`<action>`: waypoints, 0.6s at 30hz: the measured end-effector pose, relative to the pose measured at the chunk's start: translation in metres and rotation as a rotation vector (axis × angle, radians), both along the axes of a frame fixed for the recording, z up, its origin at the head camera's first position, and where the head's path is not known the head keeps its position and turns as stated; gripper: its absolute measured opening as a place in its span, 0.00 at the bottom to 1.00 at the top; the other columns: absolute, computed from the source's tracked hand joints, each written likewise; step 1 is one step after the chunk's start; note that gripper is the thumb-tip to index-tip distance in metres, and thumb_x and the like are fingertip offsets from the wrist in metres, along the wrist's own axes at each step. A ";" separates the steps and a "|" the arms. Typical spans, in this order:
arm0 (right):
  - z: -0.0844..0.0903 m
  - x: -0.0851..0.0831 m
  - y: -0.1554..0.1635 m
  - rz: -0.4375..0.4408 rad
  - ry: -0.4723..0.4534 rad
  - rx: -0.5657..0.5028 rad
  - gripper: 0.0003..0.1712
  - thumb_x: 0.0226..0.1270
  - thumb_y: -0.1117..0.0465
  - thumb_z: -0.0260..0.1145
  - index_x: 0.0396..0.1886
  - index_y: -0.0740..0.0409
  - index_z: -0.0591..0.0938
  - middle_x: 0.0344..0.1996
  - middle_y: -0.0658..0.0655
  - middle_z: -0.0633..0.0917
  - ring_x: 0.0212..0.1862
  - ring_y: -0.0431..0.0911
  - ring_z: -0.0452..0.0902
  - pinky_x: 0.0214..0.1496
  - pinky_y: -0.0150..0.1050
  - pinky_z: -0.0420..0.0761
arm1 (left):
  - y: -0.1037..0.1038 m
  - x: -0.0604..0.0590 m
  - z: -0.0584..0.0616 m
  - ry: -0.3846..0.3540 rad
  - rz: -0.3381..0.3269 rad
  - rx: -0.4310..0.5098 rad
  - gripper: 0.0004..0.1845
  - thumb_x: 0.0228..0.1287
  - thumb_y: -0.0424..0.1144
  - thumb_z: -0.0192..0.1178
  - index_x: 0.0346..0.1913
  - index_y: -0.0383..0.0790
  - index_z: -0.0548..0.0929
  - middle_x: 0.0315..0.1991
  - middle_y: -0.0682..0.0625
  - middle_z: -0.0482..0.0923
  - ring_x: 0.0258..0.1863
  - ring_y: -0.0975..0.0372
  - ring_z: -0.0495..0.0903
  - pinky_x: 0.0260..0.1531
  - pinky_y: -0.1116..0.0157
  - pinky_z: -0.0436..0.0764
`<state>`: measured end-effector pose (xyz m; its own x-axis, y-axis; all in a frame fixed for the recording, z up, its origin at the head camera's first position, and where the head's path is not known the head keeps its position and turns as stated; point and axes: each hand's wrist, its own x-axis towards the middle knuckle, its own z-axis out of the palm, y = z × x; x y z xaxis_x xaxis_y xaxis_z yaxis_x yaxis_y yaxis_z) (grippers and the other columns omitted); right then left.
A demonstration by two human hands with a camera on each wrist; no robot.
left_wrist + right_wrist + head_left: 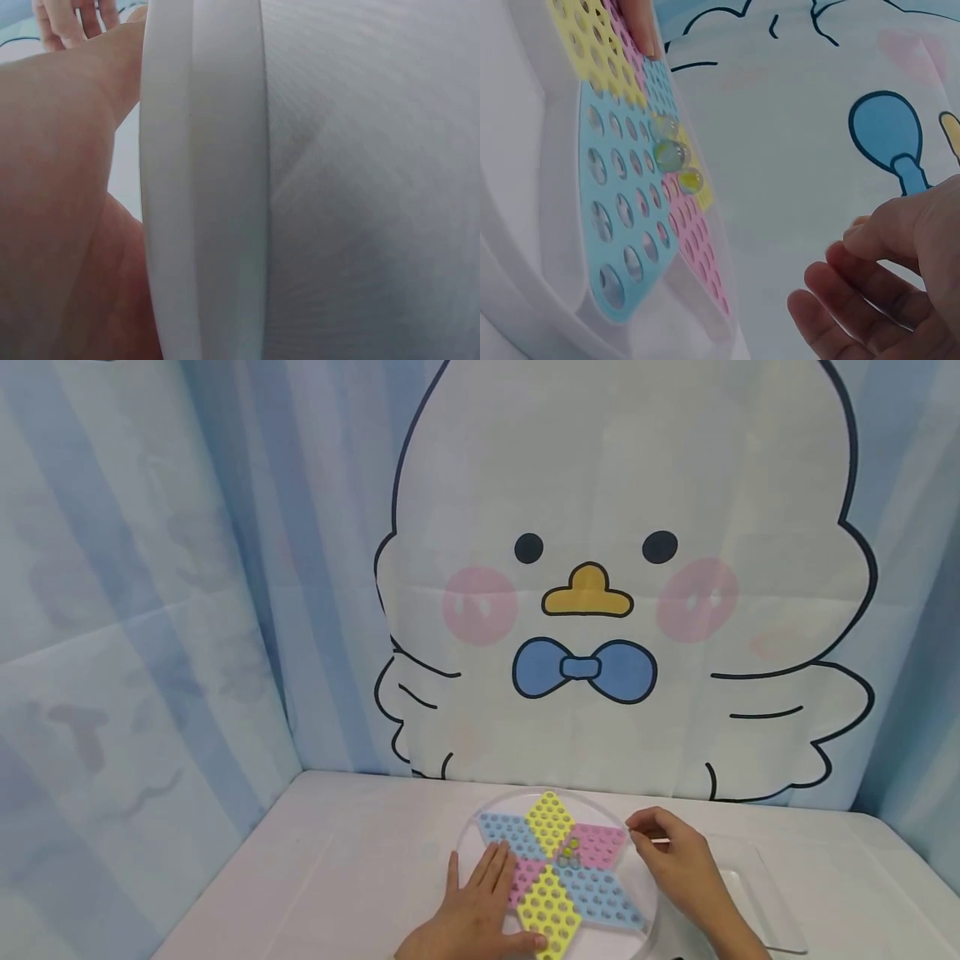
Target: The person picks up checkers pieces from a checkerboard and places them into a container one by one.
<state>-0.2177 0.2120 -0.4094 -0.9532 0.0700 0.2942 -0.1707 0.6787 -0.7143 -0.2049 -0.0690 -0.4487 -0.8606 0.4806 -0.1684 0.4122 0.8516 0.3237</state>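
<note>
A round white Chinese checkers board (643, 897) with a yellow, blue and pink star lies on the table. My left hand (480, 906) rests on its left side, fingers spread, thumb over the lower yellow point. In the left wrist view, the board's rim (202, 180) fills the middle. Several glass marbles (571, 852) sit near the star's centre, by the upper right pink point; the right wrist view shows them as clear marbles (672, 155) with yellow-green inside. My right hand (681, 864) is at the board's right rim, thumb and forefinger together. Whether anything is between them is hidden.
To the right of the board lies a pale, shallow plastic tray (780, 906), partly behind the right forearm. The white table (360, 843) is bounded at the back and sides by a curtain (330, 610) printed with a cartoon bird.
</note>
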 end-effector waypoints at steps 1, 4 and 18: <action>-0.001 0.000 -0.003 0.001 -0.013 -0.003 0.07 0.67 0.66 0.65 0.44 0.57 0.83 0.40 0.52 0.86 0.43 0.38 0.80 0.43 0.28 0.80 | 0.000 0.000 0.000 -0.002 0.000 0.001 0.57 0.60 0.77 0.47 0.80 0.40 0.48 0.81 0.45 0.42 0.81 0.52 0.42 0.69 0.31 0.40; -0.003 -0.002 -0.011 0.010 -0.051 -0.010 0.07 0.68 0.66 0.65 0.44 0.57 0.82 0.41 0.53 0.86 0.46 0.42 0.80 0.44 0.29 0.79 | 0.001 0.000 0.000 -0.005 0.009 -0.005 0.57 0.59 0.78 0.47 0.80 0.40 0.48 0.81 0.45 0.42 0.81 0.53 0.42 0.70 0.31 0.40; -0.016 -0.009 -0.038 0.055 -0.096 -0.049 0.07 0.66 0.67 0.65 0.42 0.56 0.82 0.39 0.51 0.85 0.45 0.41 0.79 0.46 0.33 0.80 | 0.001 -0.001 0.000 -0.027 0.035 -0.005 0.59 0.57 0.80 0.46 0.80 0.42 0.49 0.82 0.47 0.42 0.81 0.54 0.42 0.70 0.32 0.38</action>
<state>-0.2262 0.1736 -0.4251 -0.9797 0.0290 0.1986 -0.1356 0.6339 -0.7614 -0.2059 -0.0679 -0.4489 -0.8721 0.4492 -0.1941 0.3732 0.8671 0.3299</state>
